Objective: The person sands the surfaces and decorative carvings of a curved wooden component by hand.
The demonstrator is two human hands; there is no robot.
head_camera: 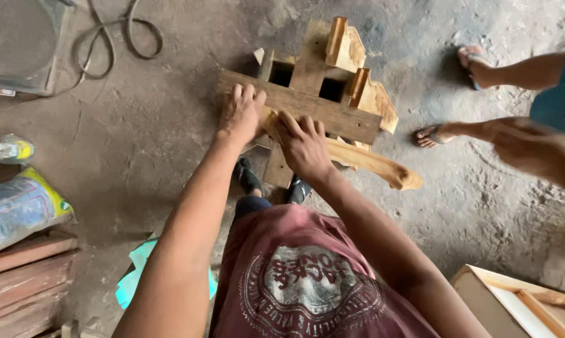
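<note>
Curved stick [370, 164] pinned beneath right hand [304, 147]

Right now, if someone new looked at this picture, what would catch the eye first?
First, the two bare hands at the centre: the left hand lies flat on a dark wooden frame standing on the dusty floor, and the right hand presses on a pale curved wooden piece that runs out to the right. At the right edge, another person's feet in sandals stand close by.
</note>
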